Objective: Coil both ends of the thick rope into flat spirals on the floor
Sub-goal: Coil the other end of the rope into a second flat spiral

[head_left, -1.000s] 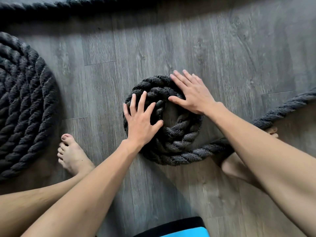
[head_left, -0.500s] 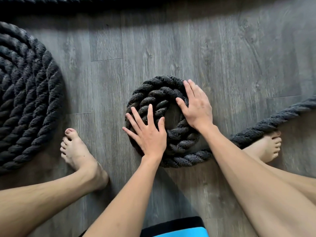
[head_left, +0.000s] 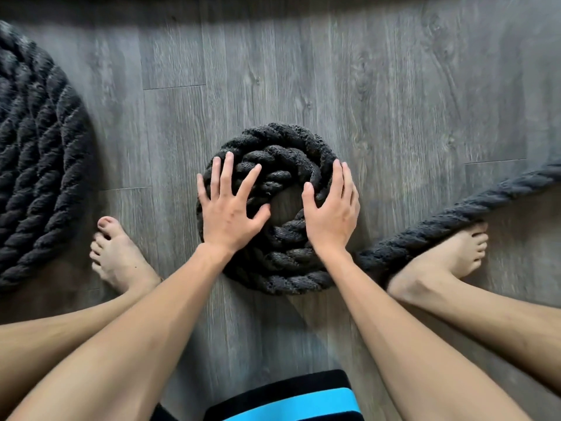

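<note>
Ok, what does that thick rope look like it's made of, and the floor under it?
The rope looks like dark grey, matte, twisted fibre, perhaps synthetic or cotton: fat strands wind round each other and the surface is fuzzy. The floor looks like grey wood-look planks, maybe laminate or vinyl: grain, knots, straight seams, low sheen.

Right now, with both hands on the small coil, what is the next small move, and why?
Probably turn the small coil to wind in more rope: left hand and right hand both lie on it, and loose rope trails off right past the right foot.
</note>
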